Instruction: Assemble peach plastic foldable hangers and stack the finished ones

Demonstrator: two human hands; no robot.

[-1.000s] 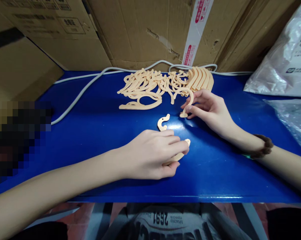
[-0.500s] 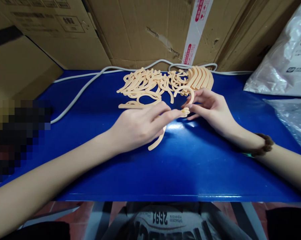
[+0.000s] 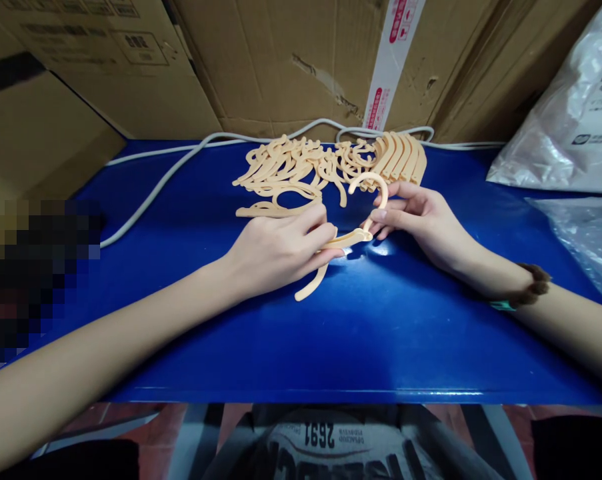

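On the blue table (image 3: pixel 261 333) my left hand (image 3: pixel 275 250) is closed on a long curved peach plastic piece (image 3: pixel 313 283) whose far tip reaches toward my right hand. My right hand (image 3: pixel 415 217) pinches a peach hook-shaped piece (image 3: pixel 373 183) by its lower end. The ends of the two pieces meet between my hands at the joint (image 3: pixel 363 235). Behind them lies a pile of the same peach plastic pieces (image 3: pixel 301 170), with a neat row of stacked ones (image 3: pixel 401 157) at its right.
Cardboard boxes (image 3: pixel 291 60) stand along the back and left of the table. A white cable (image 3: pixel 181 167) runs across the back of the table. Clear plastic bags (image 3: pixel 571 113) lie at the right. A blurred dark patch sits at the left edge.
My left hand lifted the long curved piece from near the front and carried it up to the hook in my right hand; the two ends now touch. The right hand barely moved.
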